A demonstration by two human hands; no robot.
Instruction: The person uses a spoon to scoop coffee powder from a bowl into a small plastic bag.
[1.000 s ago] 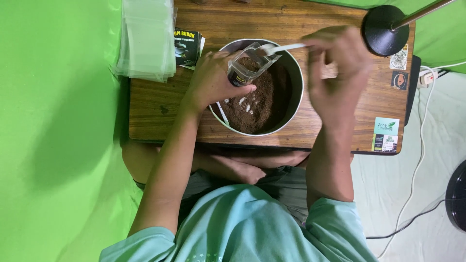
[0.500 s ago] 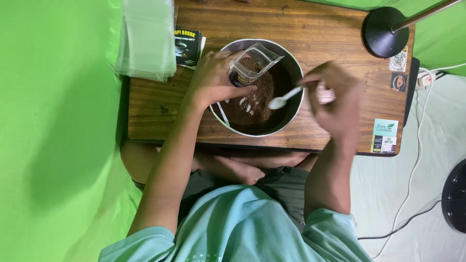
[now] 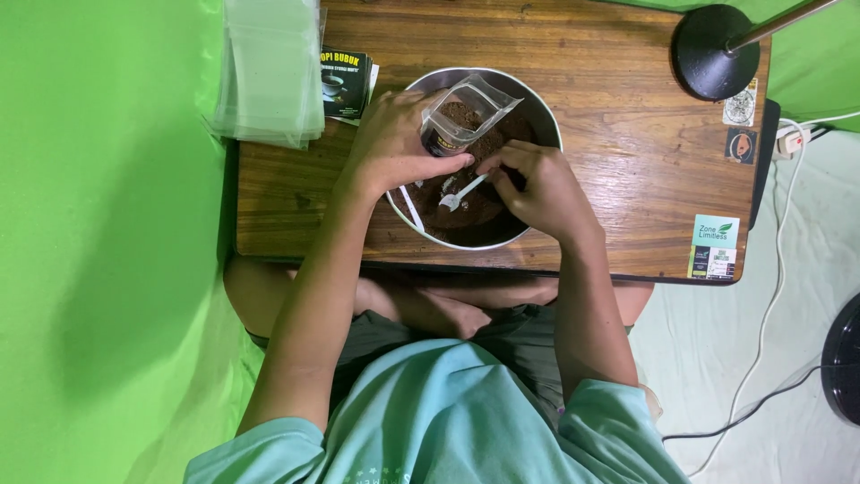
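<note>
A round metal bowl of dark brown powder sits on a small wooden table. My left hand holds a small clear plastic pouch tilted over the bowl, partly filled with powder. My right hand pinches a small white plastic spoon, whose scoop end dips into the powder just below the pouch. A second white utensil lies against the bowl's left inner wall.
A stack of clear empty pouches lies at the table's left end, beside a dark printed label card. A black round lamp base stands at the right end. White cables run over the floor on the right.
My right hand has come down from the far rim, across the right side of the bowl, and lowered the spoon into the powder. The left hand kept the pouch over the bowl.
</note>
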